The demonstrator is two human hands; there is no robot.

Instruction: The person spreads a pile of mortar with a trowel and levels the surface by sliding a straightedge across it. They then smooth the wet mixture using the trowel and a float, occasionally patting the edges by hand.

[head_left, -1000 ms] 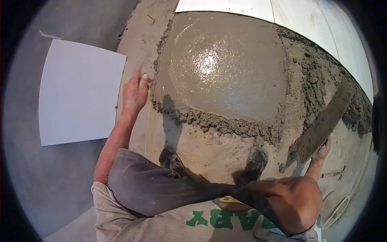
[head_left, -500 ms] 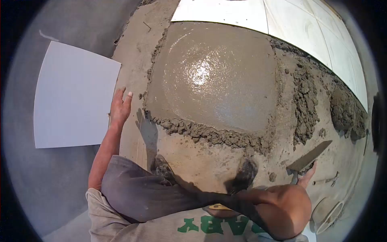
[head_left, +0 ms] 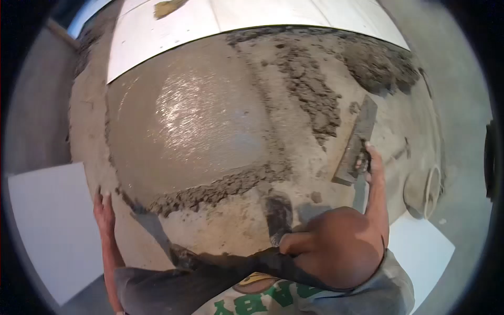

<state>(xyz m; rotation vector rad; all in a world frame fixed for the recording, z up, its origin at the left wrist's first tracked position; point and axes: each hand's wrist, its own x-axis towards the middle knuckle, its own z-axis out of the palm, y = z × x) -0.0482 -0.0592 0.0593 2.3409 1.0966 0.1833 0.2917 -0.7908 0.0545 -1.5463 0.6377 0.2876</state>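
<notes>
My right hand (head_left: 374,164) is wrapped round the handle of a mortar-smeared plastering trowel (head_left: 366,123), held tilted to the right of a smooth wet mortar bed (head_left: 210,126). The long blade points away from me. On the far left, my left hand (head_left: 105,212) has its fingers stretched out, with nothing in it. Close beside that hand is the right edge of a large white tile (head_left: 50,226). A crumbly ridge of mortar (head_left: 210,194) runs along the near side of the bed.
White tiles (head_left: 262,13) are laid along the far side of the bed. Mortar lumps (head_left: 315,100) and a bigger heap (head_left: 380,68) lie to the right. A hammer-like tool (head_left: 401,148), a bucket (head_left: 420,191) and another white tile (head_left: 420,252) are at the right.
The view has swung to the right, so the bed now appears further left. My right hand has raised the trowel forward from beside my knee. My left hand stays open near the tile.
</notes>
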